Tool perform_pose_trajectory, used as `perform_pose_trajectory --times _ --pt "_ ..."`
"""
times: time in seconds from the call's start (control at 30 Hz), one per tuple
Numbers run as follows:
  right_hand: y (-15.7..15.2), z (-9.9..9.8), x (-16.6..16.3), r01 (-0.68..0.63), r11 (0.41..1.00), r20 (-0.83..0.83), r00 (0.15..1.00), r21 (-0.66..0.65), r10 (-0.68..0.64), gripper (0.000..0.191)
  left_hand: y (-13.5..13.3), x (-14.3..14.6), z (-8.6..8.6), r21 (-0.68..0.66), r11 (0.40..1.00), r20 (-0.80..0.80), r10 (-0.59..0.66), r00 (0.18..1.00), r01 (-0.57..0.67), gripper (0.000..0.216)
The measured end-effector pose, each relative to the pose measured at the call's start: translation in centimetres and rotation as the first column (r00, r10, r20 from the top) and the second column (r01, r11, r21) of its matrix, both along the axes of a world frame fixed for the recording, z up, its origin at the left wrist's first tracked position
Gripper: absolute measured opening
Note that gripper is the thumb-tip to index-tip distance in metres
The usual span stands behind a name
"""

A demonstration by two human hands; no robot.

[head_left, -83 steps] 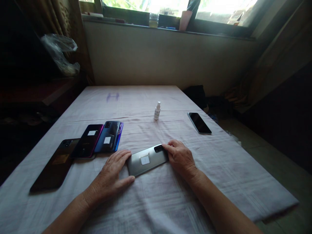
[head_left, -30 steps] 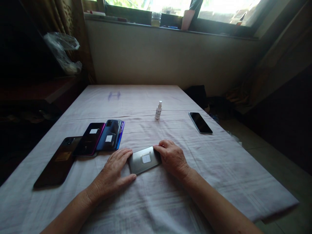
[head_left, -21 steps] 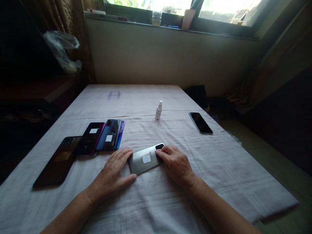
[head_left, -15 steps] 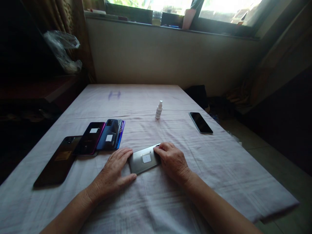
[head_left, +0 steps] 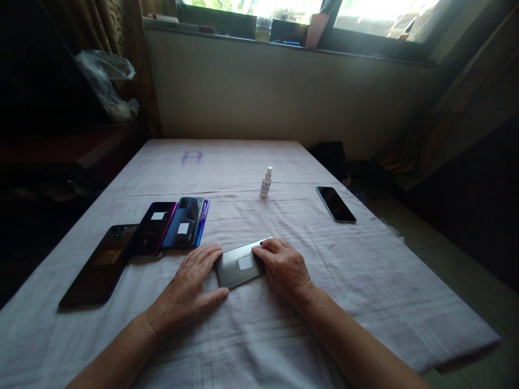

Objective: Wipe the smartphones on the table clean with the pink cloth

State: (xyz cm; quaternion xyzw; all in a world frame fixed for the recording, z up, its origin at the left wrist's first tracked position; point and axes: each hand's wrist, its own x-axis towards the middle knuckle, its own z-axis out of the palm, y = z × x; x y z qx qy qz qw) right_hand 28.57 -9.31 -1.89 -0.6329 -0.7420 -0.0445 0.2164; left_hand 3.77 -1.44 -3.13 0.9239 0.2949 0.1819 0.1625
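Pale tablecloth (head_left: 389, 292) under silver phone (head_left: 238, 272), left grip (head_left: 190, 282) clamped on one end, right grip (head_left: 286, 268) atop other, closure unclear

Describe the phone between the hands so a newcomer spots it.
On the cloth-covered table, find the left hand and right hand. Between them lies the silver phone, back up. Unlike the dark-backed phones to its left, its back is silvery grey.

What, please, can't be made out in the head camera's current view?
In the head view:
Silver smartphone: camera end mostly covered by the right hand.
Blue-purple smartphone: largely hidden beneath the dark-blue smartphone.
White bottle: label print too small.
Forearms: cut off by the bottom edge.
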Motion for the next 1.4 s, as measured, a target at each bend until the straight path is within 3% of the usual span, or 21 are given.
perform_pose_trajectory --times 0.17,0.4,0.67,0.97,1.27,1.4 --pt "-0.6 -0.3 0.2 -0.058 0.997 -0.021 0.998 0.055 0.059 0.029 0.0 -0.1 -0.2 0.022 1.000 0.001 -0.012 1.000 0.012 0.066" --pt "-1.1 -0.4 0.7 -0.003 0.997 -0.052 0.999 0.072 0.006 0.031 0.0 -0.1 -0.2 0.005 1.000 -0.011 -0.010 1.000 0.010 0.066" --pt "-2.7 -0.3 0.2 -0.146 0.983 -0.069 0.986 0.108 0.154 0.031 0.0 -0.1 0.0 -0.004 1.000 -0.008 -0.008 1.000 0.008 0.065" --pt "-0.8 -0.1 -0.6 -0.073 0.997 -0.002 0.997 -0.007 0.073 0.027 0.0 0.0 0.1 0.026 1.000 0.011 -0.012 1.000 0.012 0.065" --pt "-1.5 -0.3 -0.8 -0.162 0.987 -0.035 0.986 0.021 0.163 0.030 0.1 -0.1 -0.1 0.001 1.000 0.014 -0.013 1.000 0.013 0.066" --pt "-0.9 0.0 -1.0 -0.127 0.992 -0.018 0.992 -0.010 0.127 0.026 0.1 -0.1 0.0 -0.001 1.000 0.023 -0.018 1.000 0.018 0.066"
